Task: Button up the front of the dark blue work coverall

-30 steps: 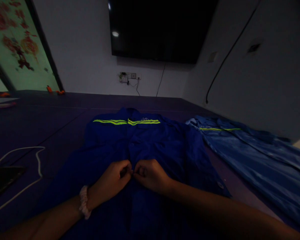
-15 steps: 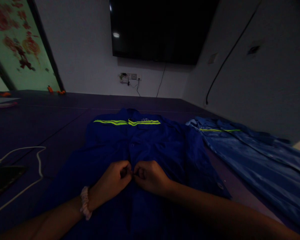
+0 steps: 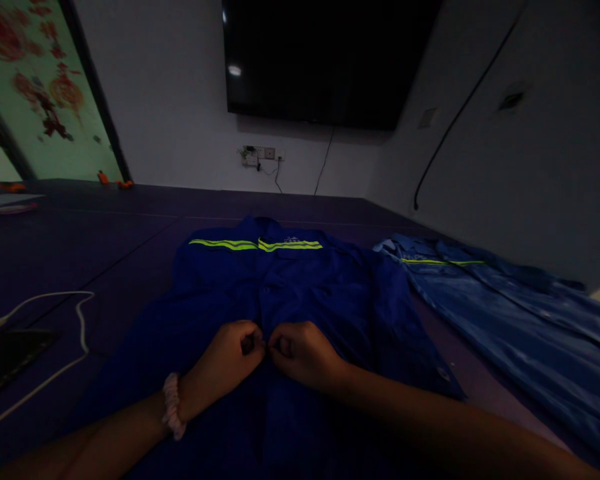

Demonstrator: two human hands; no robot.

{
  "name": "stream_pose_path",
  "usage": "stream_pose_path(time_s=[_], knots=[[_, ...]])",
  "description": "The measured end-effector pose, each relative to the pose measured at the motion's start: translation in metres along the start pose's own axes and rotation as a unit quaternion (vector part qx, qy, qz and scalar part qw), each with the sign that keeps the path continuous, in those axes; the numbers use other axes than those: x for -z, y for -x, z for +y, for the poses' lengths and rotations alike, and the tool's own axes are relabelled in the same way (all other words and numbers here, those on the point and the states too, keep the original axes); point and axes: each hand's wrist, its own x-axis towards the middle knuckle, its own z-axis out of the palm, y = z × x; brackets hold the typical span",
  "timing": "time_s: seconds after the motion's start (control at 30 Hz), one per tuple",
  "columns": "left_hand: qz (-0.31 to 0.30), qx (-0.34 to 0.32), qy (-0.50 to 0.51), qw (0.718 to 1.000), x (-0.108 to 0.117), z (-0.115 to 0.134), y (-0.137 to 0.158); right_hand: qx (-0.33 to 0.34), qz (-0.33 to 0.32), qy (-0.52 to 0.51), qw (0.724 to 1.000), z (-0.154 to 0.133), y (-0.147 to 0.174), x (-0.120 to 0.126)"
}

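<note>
Directly beneath the fingers [image 3: 287, 331], a blue jacket [image 3: 303, 293] lies spread face up, presumably for easy reach; I watch the left hand [image 3: 229, 353] and right hand [image 3: 306, 353] pinch its front edge, perhaps to steady it.

Head view, single: placed behind and above the left hand [image 3: 230, 353] and right hand [image 3: 307, 353], facing forward and down; hands at near range, seen from their wrist side; jacket [image 3: 305, 277] under and just beyond the hands; floor [image 3: 110, 223] farther past them; wall [image 3: 165, 100] and television [image 3: 325, 60] well beyond, higher than the hands
</note>
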Motion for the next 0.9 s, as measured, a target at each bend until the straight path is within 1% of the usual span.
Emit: stream_pose_path(time_s=[0.13,0.23,0.47,0.6,0.9], knots=[[0.006,-0.005,0.013,1.000,0.000,-0.002,-0.001,-0.001,0.001,-0.007,1.000,0.001,-0.001,0.000],[0.006,0.006,0.028,1.000,0.000,-0.002,-0.001,-0.008,-0.001,-0.013,1.000,0.001,-0.002,0.000],[-0.011,0.075,0.047,0.996,0.004,0.007,0.002,-0.001,-0.011,0.000,1.000,-0.004,-0.001,0.002],[-0.030,0.116,0.060,0.991,0.005,0.008,0.003,-0.001,-0.019,0.002,1.000,-0.005,-0.001,0.002],[-0.037,0.151,0.053,0.986,0.006,0.011,0.004,0.006,-0.018,0.001,1.000,-0.003,-0.002,0.000]])
